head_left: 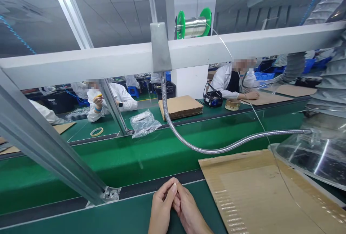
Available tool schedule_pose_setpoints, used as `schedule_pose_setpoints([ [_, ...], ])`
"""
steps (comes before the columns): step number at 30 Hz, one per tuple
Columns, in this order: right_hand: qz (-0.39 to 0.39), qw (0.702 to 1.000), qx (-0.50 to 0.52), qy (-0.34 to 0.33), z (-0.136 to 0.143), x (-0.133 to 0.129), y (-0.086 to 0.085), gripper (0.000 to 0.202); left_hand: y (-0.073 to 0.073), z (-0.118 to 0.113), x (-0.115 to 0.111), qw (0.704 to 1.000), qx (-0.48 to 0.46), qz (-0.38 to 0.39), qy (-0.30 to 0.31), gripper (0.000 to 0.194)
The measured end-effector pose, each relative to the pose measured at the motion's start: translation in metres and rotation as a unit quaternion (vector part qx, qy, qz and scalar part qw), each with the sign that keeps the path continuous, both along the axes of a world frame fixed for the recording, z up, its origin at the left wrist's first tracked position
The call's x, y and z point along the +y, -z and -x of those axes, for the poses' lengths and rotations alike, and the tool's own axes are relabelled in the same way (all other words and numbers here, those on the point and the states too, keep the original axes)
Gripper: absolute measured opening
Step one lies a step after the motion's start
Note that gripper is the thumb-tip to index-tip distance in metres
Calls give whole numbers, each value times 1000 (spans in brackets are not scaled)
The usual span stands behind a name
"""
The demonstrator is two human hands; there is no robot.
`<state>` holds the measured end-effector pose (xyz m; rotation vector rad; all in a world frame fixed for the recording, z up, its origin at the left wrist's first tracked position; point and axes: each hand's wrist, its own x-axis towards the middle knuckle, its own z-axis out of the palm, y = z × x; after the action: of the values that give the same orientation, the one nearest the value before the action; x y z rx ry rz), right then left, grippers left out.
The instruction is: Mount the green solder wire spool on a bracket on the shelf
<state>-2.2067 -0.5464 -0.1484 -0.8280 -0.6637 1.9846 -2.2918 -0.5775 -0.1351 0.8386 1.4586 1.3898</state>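
At the near edge of the green table (129, 214), my left hand (161, 207) and my right hand (187, 208) are close together at the bottom centre. Both are closed, with curled fingers, and their thumbs and fingertips touch. The space between the palms is hidden, so I cannot tell whether anything is inside. Right of my right hand lies a large flat cardboard sheet (259, 190) with shiny tape strips on it. A thin wire hangs from the solder spool (194, 27) down over the cardboard.
A metal post (59, 147) slants at left. A flexible metal hose (200, 150) curves ahead, towards a clear hood (316, 158) at right. Beyond the green divider are stacked cardboard (181, 107), a plastic bag (144, 123), a tape roll (96, 131) and people in white coats.
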Motion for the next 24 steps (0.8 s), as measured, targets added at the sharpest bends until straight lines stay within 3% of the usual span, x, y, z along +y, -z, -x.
schedule_pose_setpoints([
  [5,-76,992,-99,-31,2,-1,0,70,0,-2,-2,999,-33,-32,27,61],
  [10,-92,988,-123,-17,4,0,1,69,1,-5,-4,998,24,-62,11,49],
  [17,-65,992,-108,-5,4,0,-3,68,15,6,-6,977,185,-31,-106,59],
  [21,-108,989,-93,-29,6,-2,-9,60,17,9,-5,981,164,1,-104,70],
  [24,-151,982,-79,-77,7,-1,-12,59,13,8,-3,991,88,34,-96,72],
])
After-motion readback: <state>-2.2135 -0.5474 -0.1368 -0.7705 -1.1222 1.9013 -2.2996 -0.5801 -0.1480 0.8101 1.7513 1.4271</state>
